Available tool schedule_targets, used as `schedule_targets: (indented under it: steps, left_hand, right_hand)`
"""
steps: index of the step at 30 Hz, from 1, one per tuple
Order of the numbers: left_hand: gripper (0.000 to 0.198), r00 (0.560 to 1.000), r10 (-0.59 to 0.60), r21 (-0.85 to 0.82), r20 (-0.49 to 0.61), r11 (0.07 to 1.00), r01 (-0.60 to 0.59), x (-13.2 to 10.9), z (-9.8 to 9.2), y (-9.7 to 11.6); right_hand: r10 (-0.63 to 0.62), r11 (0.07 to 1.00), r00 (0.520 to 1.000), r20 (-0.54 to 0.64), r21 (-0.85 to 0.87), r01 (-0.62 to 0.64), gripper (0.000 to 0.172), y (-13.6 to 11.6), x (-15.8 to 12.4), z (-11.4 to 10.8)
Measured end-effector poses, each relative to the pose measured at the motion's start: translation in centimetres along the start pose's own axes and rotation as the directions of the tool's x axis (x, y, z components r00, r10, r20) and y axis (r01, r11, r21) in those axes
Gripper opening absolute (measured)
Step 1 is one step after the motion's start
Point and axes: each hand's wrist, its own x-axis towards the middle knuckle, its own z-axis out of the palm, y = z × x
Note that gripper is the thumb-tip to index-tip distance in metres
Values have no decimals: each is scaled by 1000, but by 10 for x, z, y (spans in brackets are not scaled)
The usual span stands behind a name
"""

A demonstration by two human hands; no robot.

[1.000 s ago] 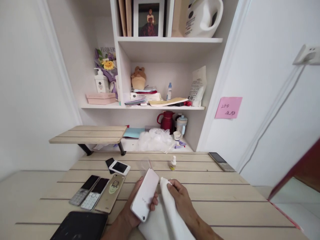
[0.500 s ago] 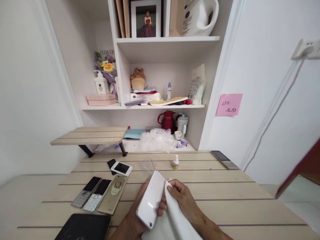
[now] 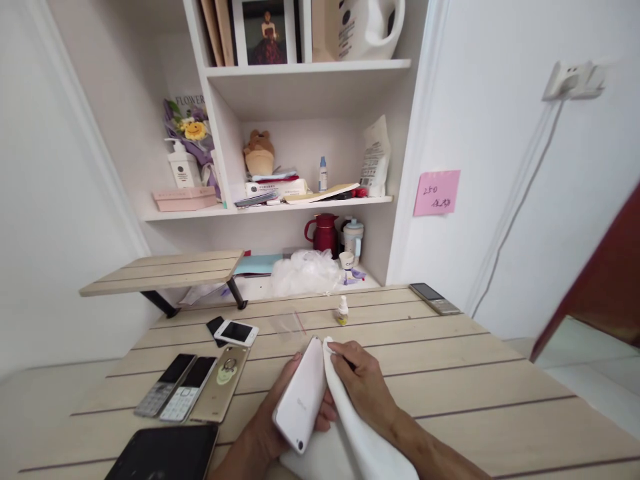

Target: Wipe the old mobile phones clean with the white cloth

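Above slatted tabletop (image 3: 465, 380), left hand (image 3: 267, 419) clasps pale phone (image 3: 303, 397) while right hand (image 3: 367, 383) pinches cloth (image 3: 353, 437) cropped below.

This looks like a home; beyond the gripped phone (image 3: 300, 400), shelves (image 3: 310, 68) hold a plush toy (image 3: 259, 153), a framed photo (image 3: 265, 33), a bouquet (image 3: 195, 130) and a red jug (image 3: 325, 232); right of the grip, a socket (image 3: 567, 80) is set in a white wall (image 3: 493, 100).

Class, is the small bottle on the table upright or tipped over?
Upright: the bottle stands with its white top pointing upward.
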Motion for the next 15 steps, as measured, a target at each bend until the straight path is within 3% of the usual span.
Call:
schedule_targets:
  steps: [4,7,9,13,15]
  left_hand:
    - [84,1000,23,94,3,995,-23,-3,2,-4]
    - [84,998,63,106,13,992,-64,-4,2,-6]
    - [86,998,55,138,20,989,-57,-3,2,-6]
    - [95,1000,7,205,22,979,-11,-3,2,-6]
    - [91,999,38,205,2,978,-37,-4,3,-6]
  right_hand:
    - [-128,988,991,50,-76,131,32,-9,-9,3]
    - [-295,934,942,158,-161,319,34,-12,-14,5]
    - [-366,880,917,159,-262,396,37,-11,-12,4]
    - [-349,868,936,38,-364,339,39,-6,-9,2]
    - [-365,860,928,76,-355,367,39,-8,-12,3]
